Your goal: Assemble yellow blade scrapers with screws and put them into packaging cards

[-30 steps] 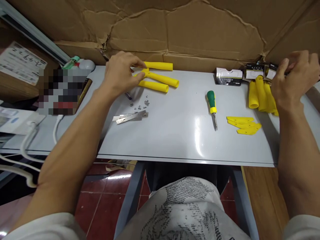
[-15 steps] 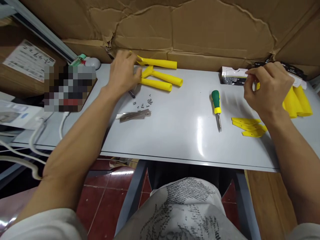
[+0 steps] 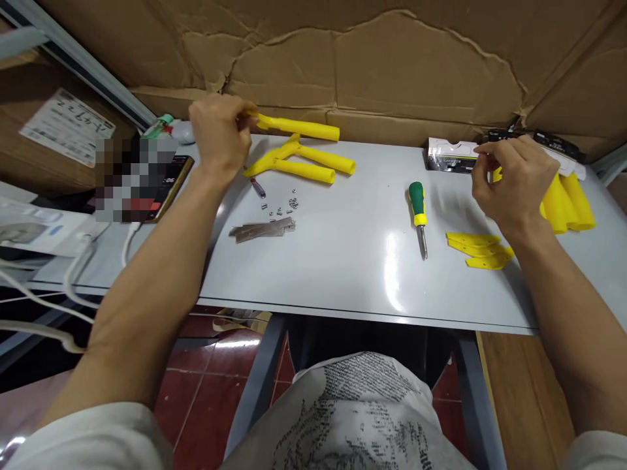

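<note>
My left hand [image 3: 223, 130] is closed in a pinch on the tapered left end of a yellow plastic handle [image 3: 311, 130] at the back of the table. In front of that, two more yellow handles [image 3: 308, 170] lie with their flat ends overlapping. My right hand [image 3: 519, 183] is over the table with thumb and fingers pinched, near a white and black box [image 3: 448, 155]; what it holds, if anything, I cannot make out. A bit of yellow shows between its fingers. Behind its wrist lie more yellow handles [image 3: 571, 202].
A green and yellow screwdriver [image 3: 418, 219] lies mid-table. Flat yellow pieces [image 3: 477, 250] are beside my right wrist. On the left are small metal screws [image 3: 292, 203], thin metal strips [image 3: 264, 230] and a small dark tool [image 3: 257, 188]. Cardboard [image 3: 382, 78] stands along the back; cables [image 3: 73, 274] run left.
My left hand has moved left and away from the two overlapping handles, uncovering their ends and the small dark tool. My right hand keeps its pinch almost in place. The view has shifted slightly.
</note>
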`<state>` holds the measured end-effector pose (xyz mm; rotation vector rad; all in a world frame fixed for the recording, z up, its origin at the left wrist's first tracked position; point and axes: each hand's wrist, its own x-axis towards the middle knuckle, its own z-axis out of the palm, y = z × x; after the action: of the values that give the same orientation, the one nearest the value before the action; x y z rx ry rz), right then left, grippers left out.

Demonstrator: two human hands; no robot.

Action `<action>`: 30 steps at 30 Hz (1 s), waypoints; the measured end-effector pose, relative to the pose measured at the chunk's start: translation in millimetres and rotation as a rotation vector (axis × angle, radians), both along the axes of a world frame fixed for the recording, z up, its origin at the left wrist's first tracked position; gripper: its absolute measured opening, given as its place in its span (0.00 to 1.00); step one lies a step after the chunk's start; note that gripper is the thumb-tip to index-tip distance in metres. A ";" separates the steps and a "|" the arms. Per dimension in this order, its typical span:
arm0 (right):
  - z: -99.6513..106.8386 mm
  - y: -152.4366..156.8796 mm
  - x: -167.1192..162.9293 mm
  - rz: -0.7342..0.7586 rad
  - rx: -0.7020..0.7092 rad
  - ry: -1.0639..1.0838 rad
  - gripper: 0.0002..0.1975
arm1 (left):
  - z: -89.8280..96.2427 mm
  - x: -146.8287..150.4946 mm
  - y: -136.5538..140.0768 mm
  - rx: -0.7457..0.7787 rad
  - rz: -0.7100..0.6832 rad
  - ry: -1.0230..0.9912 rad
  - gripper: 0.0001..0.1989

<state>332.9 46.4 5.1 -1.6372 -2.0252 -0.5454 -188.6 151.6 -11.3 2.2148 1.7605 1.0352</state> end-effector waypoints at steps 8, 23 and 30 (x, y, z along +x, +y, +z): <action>-0.2 -5.5 -10.0 0.024 -0.054 0.054 0.21 | 28.8 39.1 -32.2 0.386 0.219 0.133 0.18; -5.5 -17.8 -32.7 0.198 -0.167 0.075 0.21 | 12.9 158.6 -145.1 0.226 -0.511 0.303 0.21; -8.7 -27.4 -53.6 0.226 -0.364 -0.102 0.26 | 7.2 175.5 -163.2 0.769 -0.726 0.721 0.24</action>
<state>279.3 19.1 -3.6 -1.5684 -2.4585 -0.1884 -13.1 -11.7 -4.1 3.6080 0.4603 0.8417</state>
